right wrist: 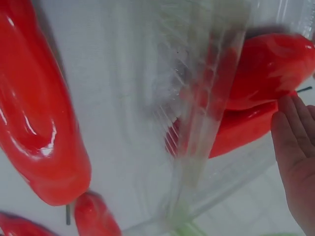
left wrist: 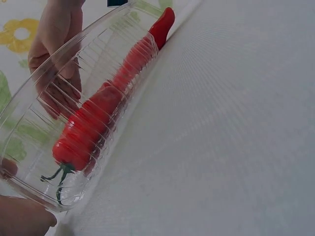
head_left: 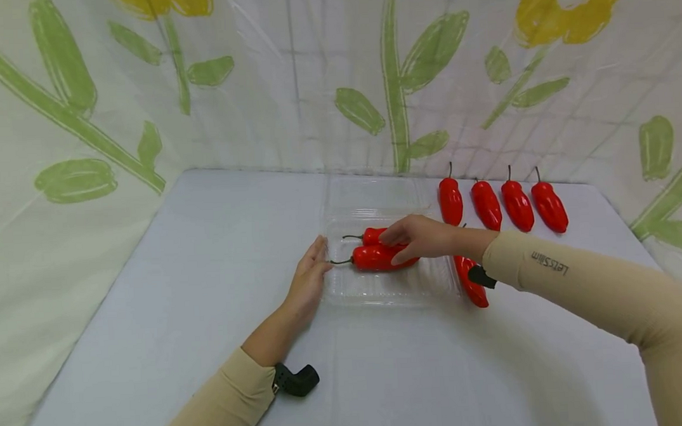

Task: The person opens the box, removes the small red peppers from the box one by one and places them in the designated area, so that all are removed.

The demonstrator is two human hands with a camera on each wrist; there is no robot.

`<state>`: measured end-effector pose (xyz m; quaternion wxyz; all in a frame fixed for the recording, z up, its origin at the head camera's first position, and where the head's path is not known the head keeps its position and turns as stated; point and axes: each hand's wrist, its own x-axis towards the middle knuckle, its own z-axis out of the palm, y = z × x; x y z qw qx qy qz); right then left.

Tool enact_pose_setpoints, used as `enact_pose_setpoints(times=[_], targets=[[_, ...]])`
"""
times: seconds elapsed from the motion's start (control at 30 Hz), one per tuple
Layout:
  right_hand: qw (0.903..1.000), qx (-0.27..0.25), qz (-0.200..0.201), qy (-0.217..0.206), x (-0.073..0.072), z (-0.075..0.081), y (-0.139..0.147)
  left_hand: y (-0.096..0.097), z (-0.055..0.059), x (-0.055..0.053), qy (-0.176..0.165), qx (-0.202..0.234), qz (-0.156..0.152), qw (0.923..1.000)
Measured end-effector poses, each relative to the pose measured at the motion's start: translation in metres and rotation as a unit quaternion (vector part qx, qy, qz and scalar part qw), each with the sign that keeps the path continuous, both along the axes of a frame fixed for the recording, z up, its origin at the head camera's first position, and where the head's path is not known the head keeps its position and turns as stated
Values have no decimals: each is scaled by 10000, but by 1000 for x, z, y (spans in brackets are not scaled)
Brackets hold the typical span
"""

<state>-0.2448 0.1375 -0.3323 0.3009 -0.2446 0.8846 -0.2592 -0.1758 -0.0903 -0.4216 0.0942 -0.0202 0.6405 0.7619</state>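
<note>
A clear plastic clamshell box (head_left: 390, 293) lies unfolded on the table, its lid part (head_left: 371, 189) at the back. Two red peppers lie side by side in it: a front pepper (head_left: 371, 258) and a back pepper (head_left: 370, 237), stems to the left. My right hand (head_left: 419, 235) is over both, fingers extended and thumb apart, its fingertips at the peppers. My left hand (head_left: 306, 278) rests against the box's left wall with fingers fairly straight. In the left wrist view, its thumb (left wrist: 24, 216) is beside the box's end. Part of the back pepper is hidden by my right hand.
Several red peppers (head_left: 518, 205) stand in a row at the back right. One more pepper (head_left: 471, 283) lies just right of the box, partly under my right wrist. A flower-patterned curtain (head_left: 257, 115) hangs behind the white table (head_left: 217, 256).
</note>
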Motion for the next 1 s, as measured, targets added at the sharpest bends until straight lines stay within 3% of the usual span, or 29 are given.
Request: enact_pose_setpoints(times=[0.5, 1.0], targets=[[9942, 1010, 158, 337, 6, -16, -31, -2, 0, 0, 61, 3, -25, 10000], [9868, 1487, 236, 602, 11, -21, -48, -1, -1, 1, 174, 147, -23, 9997]])
